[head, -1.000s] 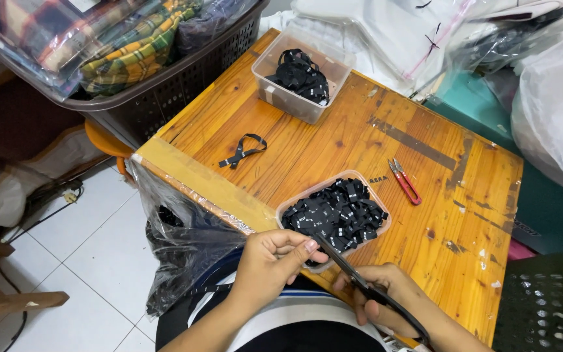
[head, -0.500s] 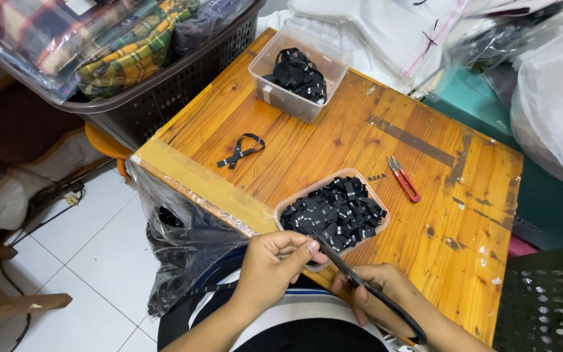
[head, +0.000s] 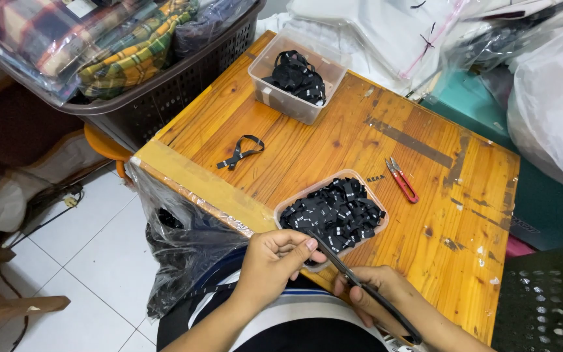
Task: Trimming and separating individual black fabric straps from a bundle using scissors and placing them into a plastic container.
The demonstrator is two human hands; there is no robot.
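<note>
Left hand (head: pixel 274 262): fingers curled, thumb and forefinger pinched at the blade tips of the scissors (head: pixel 366 293); whatever they pinch is too small to make out.
Right hand (head: pixel 386 301): closed around the scissors' dark handles; blades run up-left, ending at the left fingertips, just at the near rim of the tray (head: pixel 286 210).
Tray: shallow, clear, heaped with black labels (head: pixel 335 214), at the wooden table's (head: pixel 333 140) near edge.
Beyond: red snips (head: pixel 401 179), black strap loop (head: pixel 241 152), clear tub (head: pixel 270 79) of black straps, plastic bag (head: pixel 180 248) hanging from the table edge.
</note>
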